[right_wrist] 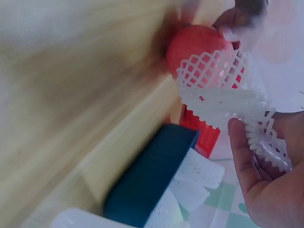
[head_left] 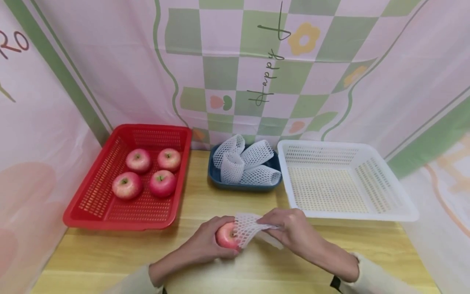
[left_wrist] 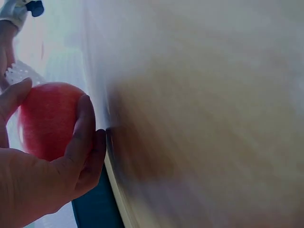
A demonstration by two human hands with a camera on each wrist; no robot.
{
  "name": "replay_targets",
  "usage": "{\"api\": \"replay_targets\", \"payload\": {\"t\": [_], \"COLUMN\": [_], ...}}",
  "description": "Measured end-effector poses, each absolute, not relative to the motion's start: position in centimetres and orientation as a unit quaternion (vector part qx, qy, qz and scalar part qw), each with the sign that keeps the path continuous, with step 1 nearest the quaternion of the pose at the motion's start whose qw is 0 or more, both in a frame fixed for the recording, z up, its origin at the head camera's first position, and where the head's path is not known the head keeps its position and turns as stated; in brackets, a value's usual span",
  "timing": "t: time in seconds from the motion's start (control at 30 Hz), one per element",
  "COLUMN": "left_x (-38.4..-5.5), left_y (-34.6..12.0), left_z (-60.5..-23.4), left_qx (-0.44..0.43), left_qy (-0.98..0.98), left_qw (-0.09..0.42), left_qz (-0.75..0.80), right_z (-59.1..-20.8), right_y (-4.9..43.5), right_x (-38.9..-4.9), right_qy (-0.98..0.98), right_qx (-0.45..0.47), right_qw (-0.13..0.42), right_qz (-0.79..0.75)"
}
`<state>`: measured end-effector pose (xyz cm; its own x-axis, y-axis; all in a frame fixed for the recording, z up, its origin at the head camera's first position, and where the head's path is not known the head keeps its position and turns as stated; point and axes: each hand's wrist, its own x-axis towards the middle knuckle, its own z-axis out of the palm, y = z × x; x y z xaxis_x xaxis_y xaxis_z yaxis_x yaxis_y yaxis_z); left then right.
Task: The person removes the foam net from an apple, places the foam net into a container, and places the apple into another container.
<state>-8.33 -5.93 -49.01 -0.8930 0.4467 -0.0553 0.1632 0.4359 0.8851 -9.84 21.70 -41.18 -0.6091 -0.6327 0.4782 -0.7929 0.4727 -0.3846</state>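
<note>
Between the two hands is a red apple (head_left: 226, 236), gripped by the left hand (head_left: 204, 241) with fingers and thumb curled round its side. A white foam net sleeve (head_left: 247, 227) covers the apple's right part. Its far end is pinched by the right hand (head_left: 295, 232). From the right wrist view, the net's open mouth (right_wrist: 209, 66) lies over part of the apple (right_wrist: 190, 45), and the rest of the net looks flattened toward the right fingers (right_wrist: 242, 154). In the left wrist view the apple's bare side (left_wrist: 52, 123) rests against the left hand's fingers (left_wrist: 84, 128).
A red basket (head_left: 180, 175) at left holds several apples (head_left: 138, 160). Behind the hands, a dark blue tray (head_left: 244, 187) carries several white foam nets (head_left: 257, 153). At right stands a white basket (head_left: 352, 215) with nothing visible inside. A patterned cloth (head_left: 220, 73) hangs behind the wooden table (head_left: 220, 277).
</note>
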Motion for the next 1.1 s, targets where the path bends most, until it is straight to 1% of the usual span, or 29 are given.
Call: {"api": "replay_targets", "payload": {"t": [0.13, 0.27, 0.5, 0.8, 0.97, 1.1], "left_x": [-8.3, -8.2, -8.1, -8.1, -8.0, -8.0], "left_y": [-6.3, -6.6, -6.9, -7.6, -8.0, -8.5], "left_z": [-49.0, -48.6, -47.7, -46.5, -45.6, -44.6], "left_qx": [0.185, 0.193, 0.202, 0.196, 0.196, 0.196], "left_qy": [0.832, 0.832, 0.827, 0.825, 0.830, 0.835], "left_qw": [0.140, 0.126, 0.110, 0.094, 0.087, 0.073], "left_qz": [0.504, 0.504, 0.514, 0.521, 0.515, 0.508], "right_z": [-40.5, -39.9, -37.9, -35.0, -34.2, -33.6], "right_y": [22.2, 22.6, 23.0, 23.2, 23.0, 22.6], "right_x": [-10.3, -10.9, -12.2, -15.5, -17.3, -18.8], "right_qy": [-0.848, -0.848, -0.847, -0.851, -0.855, -0.861], "right_qx": [0.419, 0.421, 0.427, 0.415, 0.409, 0.401], "right_qw": [0.161, 0.185, 0.207, 0.240, 0.250, 0.248], "right_qz": [0.282, 0.264, 0.240, 0.215, 0.199, 0.193]}}
